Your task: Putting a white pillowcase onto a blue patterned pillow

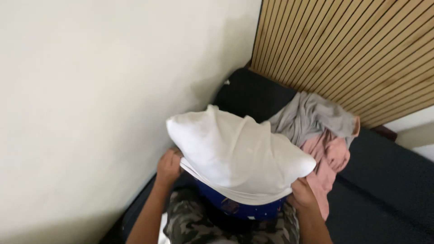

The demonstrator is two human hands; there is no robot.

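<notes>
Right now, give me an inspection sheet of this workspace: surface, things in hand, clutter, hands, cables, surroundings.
Surface: dark navy bed or sofa cover, mostly bare at right.
Things in hand: plump white fabric pillowcase held up over a blue starry pillow showing at its open bottom edge.
Clutter: crumpled grey cloth and pink cloth heaped behind.
Hands: left hand and right hand each grip the case's open edge.
Cables: nothing seen.
Surroundings: cream wall left, slatted wooden panel right; camouflage trousers below.
</notes>
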